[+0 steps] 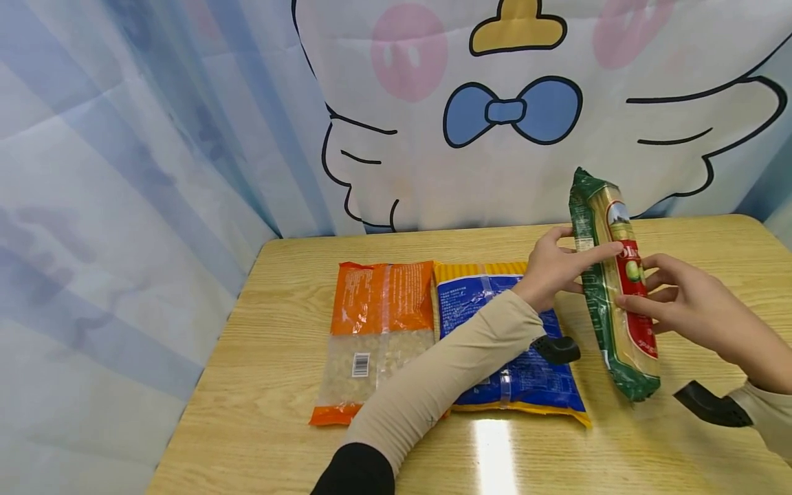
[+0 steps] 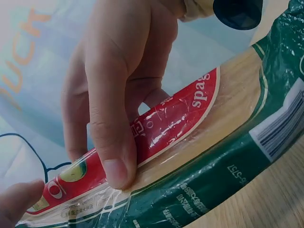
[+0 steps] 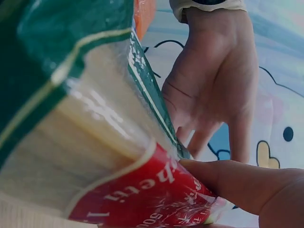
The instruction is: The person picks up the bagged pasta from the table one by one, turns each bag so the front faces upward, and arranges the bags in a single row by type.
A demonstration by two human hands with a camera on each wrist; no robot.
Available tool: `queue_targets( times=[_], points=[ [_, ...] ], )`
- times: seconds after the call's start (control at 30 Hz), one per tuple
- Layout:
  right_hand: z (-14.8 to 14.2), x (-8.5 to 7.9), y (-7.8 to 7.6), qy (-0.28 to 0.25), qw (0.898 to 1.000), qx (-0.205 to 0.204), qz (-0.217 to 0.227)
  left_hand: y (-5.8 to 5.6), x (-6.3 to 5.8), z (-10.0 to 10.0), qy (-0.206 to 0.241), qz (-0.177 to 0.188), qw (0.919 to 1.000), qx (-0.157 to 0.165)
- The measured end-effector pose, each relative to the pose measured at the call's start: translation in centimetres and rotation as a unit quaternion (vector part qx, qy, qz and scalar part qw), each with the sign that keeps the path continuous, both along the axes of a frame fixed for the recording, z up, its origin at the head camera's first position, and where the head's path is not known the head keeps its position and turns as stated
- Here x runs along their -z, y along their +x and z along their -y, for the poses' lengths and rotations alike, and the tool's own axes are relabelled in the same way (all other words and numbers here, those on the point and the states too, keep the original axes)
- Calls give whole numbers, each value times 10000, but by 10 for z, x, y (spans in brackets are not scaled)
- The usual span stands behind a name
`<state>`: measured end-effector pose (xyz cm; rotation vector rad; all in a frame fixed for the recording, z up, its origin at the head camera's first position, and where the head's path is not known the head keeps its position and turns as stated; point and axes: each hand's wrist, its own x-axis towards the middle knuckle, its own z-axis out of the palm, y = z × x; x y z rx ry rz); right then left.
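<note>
A pack of spaghetti (image 1: 628, 289) in green, red and clear film is held tilted above the right part of the table. My left hand (image 1: 555, 267) grips its left side, with the thumb across the front and the fingers behind. From the right, my right hand (image 1: 693, 302) holds the pack's other side, its thumb lying on the red label. The left wrist view shows the red label and green edge of the spaghetti pack (image 2: 228, 123) close up. In the right wrist view the spaghetti pack (image 3: 109, 137) covers much of the frame.
A blue and yellow bag (image 1: 464, 302) lies flat on the wooden table (image 1: 260, 385), partly behind my left forearm. Beside it on the left lies an orange bag (image 1: 359, 302) with a clear lower part and a barcode. A printed curtain (image 1: 408, 172) hangs behind the table.
</note>
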<state>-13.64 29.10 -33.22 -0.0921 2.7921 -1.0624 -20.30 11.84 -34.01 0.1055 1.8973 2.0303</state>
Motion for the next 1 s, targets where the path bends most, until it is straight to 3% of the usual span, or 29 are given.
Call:
queue_targets(
  times=[0.33,0.53,0.77,1.0],
  points=[
    [12,-6,5,1028,9928,-261,-562,4,0,-8,-346,224,9982,-432],
    [16,-6,4,1389,9876,-371,-633,3,5,-8,-103,317,9972,-663],
    [12,-4,4,1185,9922,-197,-348,-3,9,-5,487,394,9961,-629],
    [-6,1,-4,181,9994,-161,255,-9,11,-2,1020,718,9908,-516]
  ],
)
